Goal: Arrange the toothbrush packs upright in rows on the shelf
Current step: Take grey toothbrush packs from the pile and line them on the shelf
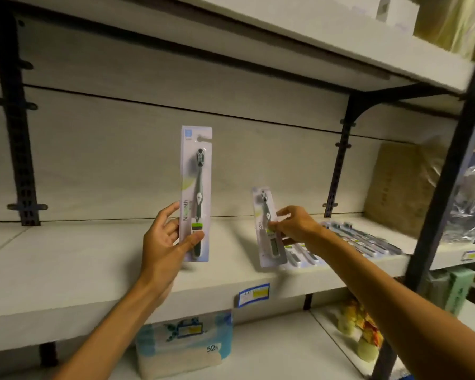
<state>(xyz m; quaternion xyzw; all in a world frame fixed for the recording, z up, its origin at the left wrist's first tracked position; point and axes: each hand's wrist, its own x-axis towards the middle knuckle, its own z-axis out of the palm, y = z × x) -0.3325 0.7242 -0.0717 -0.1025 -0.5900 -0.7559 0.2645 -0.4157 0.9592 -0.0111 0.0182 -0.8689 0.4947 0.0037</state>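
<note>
While the white shelf [66,253] is stretching across the view under another board, dark brackets are holding it to the pale back wall. A pile of toothbrush packs [362,239] is lying flat on it at the right, blurred. The left hand [165,242] is gripping 1 upright pack [195,193] above the shelf. The right hand [296,226] is pinching a second pack [268,229], tilted, its lower edge near the shelf front.

Both forearms are showing bare to the frame edge, no sleeves visible. Left hand [166,237] and right hand [296,224] are wearing no gloves, rings or watches.
</note>
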